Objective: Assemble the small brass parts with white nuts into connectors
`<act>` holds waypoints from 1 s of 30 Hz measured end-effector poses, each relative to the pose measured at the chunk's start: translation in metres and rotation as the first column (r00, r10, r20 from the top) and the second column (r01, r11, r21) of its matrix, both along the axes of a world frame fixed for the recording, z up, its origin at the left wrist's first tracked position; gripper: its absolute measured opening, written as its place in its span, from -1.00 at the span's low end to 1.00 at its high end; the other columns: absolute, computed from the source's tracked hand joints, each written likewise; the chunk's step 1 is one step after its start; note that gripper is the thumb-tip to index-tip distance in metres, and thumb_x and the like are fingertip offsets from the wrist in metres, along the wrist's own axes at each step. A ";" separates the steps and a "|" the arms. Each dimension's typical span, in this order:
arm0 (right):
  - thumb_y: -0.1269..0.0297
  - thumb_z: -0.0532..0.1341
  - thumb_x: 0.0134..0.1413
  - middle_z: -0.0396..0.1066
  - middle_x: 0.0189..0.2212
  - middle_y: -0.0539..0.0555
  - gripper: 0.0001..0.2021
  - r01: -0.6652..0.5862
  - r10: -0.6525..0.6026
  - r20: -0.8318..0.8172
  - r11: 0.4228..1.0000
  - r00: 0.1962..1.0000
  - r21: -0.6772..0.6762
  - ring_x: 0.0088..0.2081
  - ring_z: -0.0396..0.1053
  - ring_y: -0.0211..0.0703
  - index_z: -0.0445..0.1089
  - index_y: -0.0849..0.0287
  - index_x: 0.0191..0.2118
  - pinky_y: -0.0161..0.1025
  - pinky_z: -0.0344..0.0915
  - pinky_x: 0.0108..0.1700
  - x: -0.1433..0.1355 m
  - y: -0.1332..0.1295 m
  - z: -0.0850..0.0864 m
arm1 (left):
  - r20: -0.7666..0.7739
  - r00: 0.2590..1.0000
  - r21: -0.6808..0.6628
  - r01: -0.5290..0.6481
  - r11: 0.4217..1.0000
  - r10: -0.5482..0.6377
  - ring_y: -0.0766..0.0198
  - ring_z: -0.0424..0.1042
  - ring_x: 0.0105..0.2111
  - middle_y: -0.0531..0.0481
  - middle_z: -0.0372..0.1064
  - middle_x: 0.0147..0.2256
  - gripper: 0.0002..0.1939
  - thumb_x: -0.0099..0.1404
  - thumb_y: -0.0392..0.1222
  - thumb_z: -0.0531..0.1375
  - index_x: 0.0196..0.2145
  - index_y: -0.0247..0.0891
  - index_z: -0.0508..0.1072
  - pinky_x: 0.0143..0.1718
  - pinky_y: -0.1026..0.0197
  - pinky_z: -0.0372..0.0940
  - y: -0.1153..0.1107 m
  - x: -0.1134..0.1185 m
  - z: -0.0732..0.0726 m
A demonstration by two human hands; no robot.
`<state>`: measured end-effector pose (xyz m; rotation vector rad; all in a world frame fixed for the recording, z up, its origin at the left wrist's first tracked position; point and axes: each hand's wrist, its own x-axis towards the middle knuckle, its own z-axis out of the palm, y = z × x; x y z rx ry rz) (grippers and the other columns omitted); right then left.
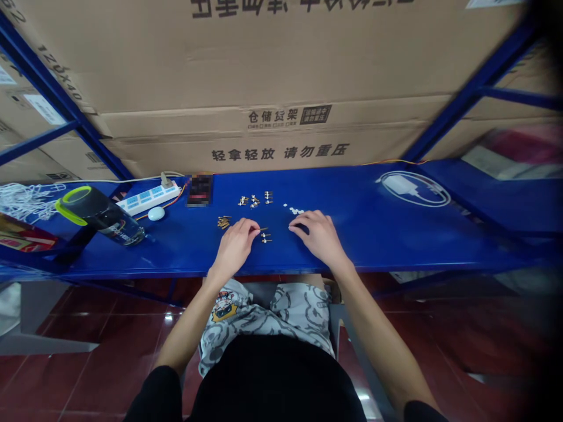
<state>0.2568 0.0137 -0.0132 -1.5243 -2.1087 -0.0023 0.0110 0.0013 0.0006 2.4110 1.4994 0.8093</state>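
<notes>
My left hand (pixel 237 241) is closed in a pinch on a thin brass-coloured screw (pixel 264 228), which points to the right. Just below its fingertips lie two screws with white pieces on them (pixel 266 238). A pile of bare brass screws (pixel 224 222) is left of this hand. My right hand (pixel 319 234) is curled with thumb and forefinger together; a tiny white piece (pixel 290 227) seems to show at the tips, too small to make out well. Small round white pieces (pixel 297 211) lie just beyond its fingers. Farther back are little groups of fitted screws (pixel 254 201).
On the blue shelf table (pixel 365 234) are a dark bottle with a green loop (pixel 109 217), a power strip (pixel 149 199), a white rounded object (pixel 156 213), a dark blurred-out device (pixel 199 190) and a white charger with cable (pixel 402 185). Cardboard boxes (pixel 272 70) stand behind.
</notes>
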 end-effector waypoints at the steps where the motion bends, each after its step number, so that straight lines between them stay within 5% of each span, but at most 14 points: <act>1: 0.16 0.16 0.35 0.53 -0.15 0.06 -0.79 -0.004 0.004 0.003 1.000 1.000 -0.004 -0.07 0.37 0.01 0.55 0.01 -0.23 -0.03 0.17 -0.08 -0.003 -0.001 0.000 | 0.002 1.000 0.006 0.015 1.000 -0.015 0.19 0.48 -0.15 -0.02 0.45 -0.16 -0.86 0.54 -0.16 0.04 -0.10 -0.17 0.38 -0.08 0.17 0.33 -0.001 0.002 0.000; 15: 0.18 0.15 0.35 0.58 -0.19 0.08 -0.77 -0.106 0.093 -0.160 0.992 0.983 -0.071 -0.09 0.47 0.03 0.57 0.02 -0.22 0.03 0.26 0.05 -0.026 -0.005 0.001 | -0.017 0.999 -0.014 0.050 0.999 -0.050 0.17 0.46 -0.15 0.00 0.46 -0.17 -0.87 0.54 -0.17 0.05 -0.12 -0.18 0.39 -0.07 0.14 0.28 0.001 0.003 -0.004; 20: 0.14 0.19 0.30 0.61 -0.20 0.03 -0.80 -0.251 0.192 -0.385 0.962 0.903 -0.108 -0.25 0.53 -0.08 0.56 0.03 -0.17 -0.13 0.39 -0.10 -0.027 -0.010 0.006 | -0.030 0.998 -0.018 0.050 0.999 -0.050 0.17 0.46 -0.13 -0.01 0.46 -0.14 -0.86 0.55 -0.16 0.04 -0.10 -0.17 0.38 -0.04 0.13 0.27 0.001 0.003 -0.004; 30: 0.18 0.31 0.18 0.56 -0.33 0.03 -0.88 -0.312 0.247 -0.467 0.948 0.849 -0.068 -0.35 0.46 -0.15 0.56 0.08 -0.24 -0.17 0.38 -0.19 -0.024 -0.010 0.006 | -0.082 0.988 0.022 0.131 0.991 -0.129 0.18 0.43 -0.14 0.00 0.44 -0.14 -0.83 0.57 -0.15 -0.01 -0.10 -0.18 0.35 -0.05 0.10 0.24 -0.001 0.004 -0.006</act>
